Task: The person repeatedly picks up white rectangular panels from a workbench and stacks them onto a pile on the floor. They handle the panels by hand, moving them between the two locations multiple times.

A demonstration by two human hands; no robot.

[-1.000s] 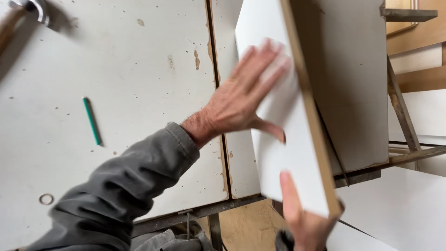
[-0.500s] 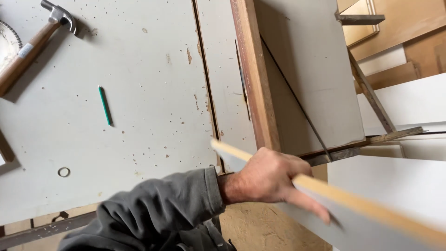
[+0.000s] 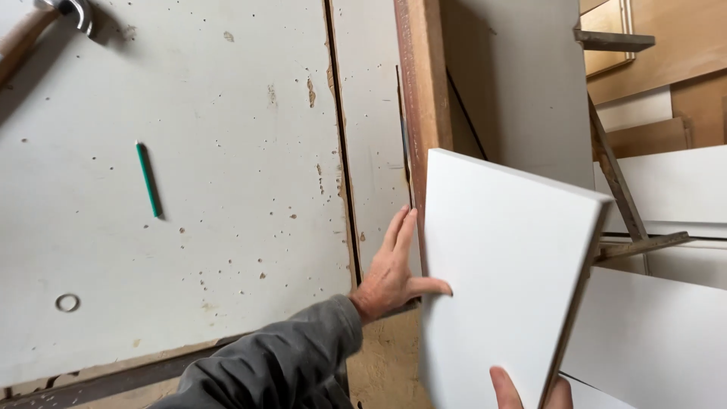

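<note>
A white rectangular panel (image 3: 503, 280) with a raw brown edge is tilted up in front of me, its face toward the camera. My left hand (image 3: 394, 266) lies along the panel's left edge, fingers straight and thumb on its face. My right hand (image 3: 524, 390) shows only a thumb and fingertips at the bottom of the frame, gripping the panel's lower edge. A grey sleeve covers my left arm.
The white, pitted workbench top (image 3: 227, 189) carries a green pencil (image 3: 148, 180), a metal ring (image 3: 67, 302) and a hammer (image 3: 45, 19) at the top left. A wood-edged board (image 3: 420, 91) stands behind the panel. More white panels (image 3: 666, 333) and wooden boards lie at the right.
The panel has swung from nearly edge-on to facing the camera. My left hand has shifted from gripping its edge to lying along its left side; my right thumb is back in view below.
</note>
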